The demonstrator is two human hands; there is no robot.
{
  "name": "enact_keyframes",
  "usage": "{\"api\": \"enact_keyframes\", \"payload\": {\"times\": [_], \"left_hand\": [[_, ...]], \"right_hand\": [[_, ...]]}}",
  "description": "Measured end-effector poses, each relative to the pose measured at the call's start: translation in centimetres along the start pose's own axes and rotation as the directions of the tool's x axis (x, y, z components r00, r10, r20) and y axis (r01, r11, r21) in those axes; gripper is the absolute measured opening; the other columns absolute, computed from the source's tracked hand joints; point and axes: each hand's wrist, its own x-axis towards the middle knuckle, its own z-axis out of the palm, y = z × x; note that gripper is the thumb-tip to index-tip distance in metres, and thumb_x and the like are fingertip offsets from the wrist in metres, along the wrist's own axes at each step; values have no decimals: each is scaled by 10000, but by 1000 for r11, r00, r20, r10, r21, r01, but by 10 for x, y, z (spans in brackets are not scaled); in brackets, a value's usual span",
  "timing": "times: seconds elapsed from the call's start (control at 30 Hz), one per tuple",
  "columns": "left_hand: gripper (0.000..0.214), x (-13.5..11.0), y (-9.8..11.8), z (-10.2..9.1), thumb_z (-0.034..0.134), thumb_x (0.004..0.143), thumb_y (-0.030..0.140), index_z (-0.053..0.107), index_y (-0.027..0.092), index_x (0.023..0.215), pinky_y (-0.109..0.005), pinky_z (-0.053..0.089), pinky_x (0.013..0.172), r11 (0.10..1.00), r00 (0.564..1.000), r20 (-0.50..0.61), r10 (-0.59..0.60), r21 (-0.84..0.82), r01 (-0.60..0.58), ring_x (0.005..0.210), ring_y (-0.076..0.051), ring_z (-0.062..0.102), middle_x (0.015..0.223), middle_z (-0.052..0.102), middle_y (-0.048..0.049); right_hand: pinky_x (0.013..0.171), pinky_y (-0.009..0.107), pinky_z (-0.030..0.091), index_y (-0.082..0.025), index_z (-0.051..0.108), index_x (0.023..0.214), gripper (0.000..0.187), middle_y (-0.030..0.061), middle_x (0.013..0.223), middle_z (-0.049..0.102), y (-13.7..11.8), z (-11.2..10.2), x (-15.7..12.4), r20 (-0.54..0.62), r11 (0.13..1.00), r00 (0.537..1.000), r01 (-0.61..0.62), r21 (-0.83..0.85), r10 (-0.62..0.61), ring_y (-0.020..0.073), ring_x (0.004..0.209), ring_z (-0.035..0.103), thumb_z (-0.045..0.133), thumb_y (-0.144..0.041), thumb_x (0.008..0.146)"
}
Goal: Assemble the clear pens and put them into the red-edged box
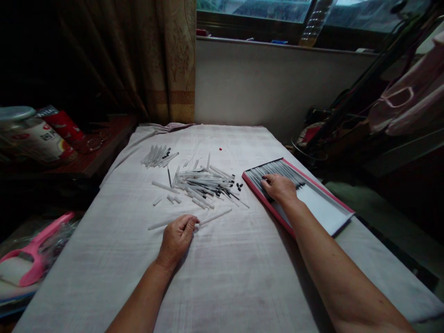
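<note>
My left hand (178, 235) is closed in a pinch above the cloth, on a translucent pen barrel (215, 217) that sticks out to its right. Past the knuckles, another pale tube (158, 225) shows on the left; whether the two are joined is hidden. At the pink-edged box (342, 215), my right hand (279, 188) has its fingers curled at the near end of a row of pens (274, 169), seemingly pinching one. In mid-table lies a loose pile of clear barrels and dark refills (203, 181). Small black caps (239, 186) lie beside it.
A smaller heap of barrels (156, 156) lies at the back left, and a tiny red piece (220, 149) further back. Left of the table stand a jar (34, 138) and a pink-handled item (38, 249). Pink cloth (409, 101) hangs at the right.
</note>
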Motion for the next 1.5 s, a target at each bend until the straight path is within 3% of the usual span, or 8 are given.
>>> {"api": "enact_keyframes", "payload": {"times": [0.37, 0.6, 0.87, 1.07, 1.2, 1.27, 1.37, 1.5], "left_hand": [[362, 0, 0, -1, 442, 915, 409, 688, 185, 772, -235, 483, 566, 1000, 1000, -15, 14, -23, -15, 559, -141, 604, 653, 657, -12], [368, -2, -1, -2, 450, 917, 419, 692, 181, 775, -230, 463, 551, 998, 999, -45, -23, -63, 21, 554, -137, 589, 622, 611, -5], [396, -3, -4, 0, 426, 933, 428, 693, 170, 793, -223, 452, 551, 997, 1000, -21, -19, -74, 17, 567, -134, 585, 629, 606, -10], [383, -2, -2, -1, 419, 953, 388, 684, 171, 782, -228, 464, 574, 999, 999, -19, 48, -22, -48, 587, -138, 606, 638, 626, -14], [327, -2, -1, 0, 432, 969, 325, 673, 173, 808, -229, 487, 602, 989, 989, -45, 144, 37, -142, 627, -139, 634, 674, 650, -16], [238, -3, 1, 0, 475, 959, 296, 673, 177, 903, -245, 511, 672, 968, 967, -94, 237, 109, -227, 731, -153, 660, 779, 683, -34], [220, -5, 5, 1, 565, 919, 247, 635, 196, 1122, -331, 501, 883, 892, 895, -175, 410, 283, -354, 1010, -204, 634, 1063, 676, -92], [322, -7, 8, 2, 576, 915, 231, 574, 210, 1236, -464, 402, 1012, 794, 864, -93, 495, 453, -406, 1164, -264, 559, 1195, 638, -117]], "right_hand": [[701, 313, 448, -254, 712, 1152, 353, 96, 1108, 696, -13, -10, -3, -51, 999, 999, -9, 47, 12, 238, 909, 651, 474, -373, 921], [725, 277, 432, -243, 727, 1092, 301, 72, 1068, 712, -64, -9, -8, -25, 958, 972, 234, 166, -233, 209, 916, 644, 488, -328, 930], [747, 284, 449, -250, 678, 1182, 326, 82, 1129, 681, -100, 5, -9, 33, 935, 948, 306, 178, -316, 223, 962, 642, 532, -350, 909], [674, 281, 446, -234, 701, 1053, 247, 87, 1051, 692, -107, 9, -8, 67, 948, 948, 303, 100, -310, 223, 905, 658, 530, -344, 912], [726, 294, 461, -212, 705, 1034, 229, 95, 1001, 709, -96, 8, -23, -23, 935, 960, 278, 222, -280, 222, 885, 661, 541, -305, 905], [753, 300, 473, -199, 711, 1024, 224, 94, 984, 717, -91, 8, -39, -124, 879, 958, 287, 380, -259, 215, 866, 666, 542, -284, 904], [770, 287, 492, -186, 721, 978, 206, 84, 924, 720, -91, 10, -72, -245, 675, 921, 389, 627, -303, 190, 844, 669, 544, -256, 900], [728, 267, 506, -201, 726, 932, 183, 57, 847, 715, -107, 10, -102, -235, 408, 861, 432, 804, -450, 160, 788, 662, 549, -234, 901]]}}
